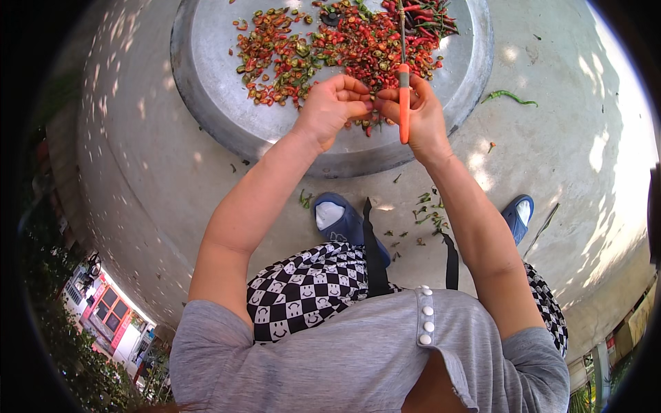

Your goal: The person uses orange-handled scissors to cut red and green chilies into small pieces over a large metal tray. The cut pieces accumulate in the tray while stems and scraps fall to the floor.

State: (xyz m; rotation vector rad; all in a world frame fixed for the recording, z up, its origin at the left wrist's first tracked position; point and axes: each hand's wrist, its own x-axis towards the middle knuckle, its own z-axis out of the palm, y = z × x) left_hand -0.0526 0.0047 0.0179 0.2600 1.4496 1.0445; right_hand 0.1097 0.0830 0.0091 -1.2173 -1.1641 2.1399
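A wide round metal pan (222,121) holds a spread of cut red and green chili pieces (289,67), with whole red chilies (428,18) piled at its upper right. Over the near part of the pan, my left hand (333,106) has its thumb and fingertips pinched on a small piece, too hidden to name surely. My right hand (423,113) touches fingertips with it and holds a knife with an orange handle (404,111), its thin blade pointing away from me over the chilies. A small black round object (330,19) lies among the pieces.
Chili stems (436,217) are scattered on the concrete floor (542,149) between my feet in blue clogs (338,217). One green chili (510,97) lies right of the pan, with a small orange-red piece (491,146) nearer me. Two black straps (375,253) hang before my lap.
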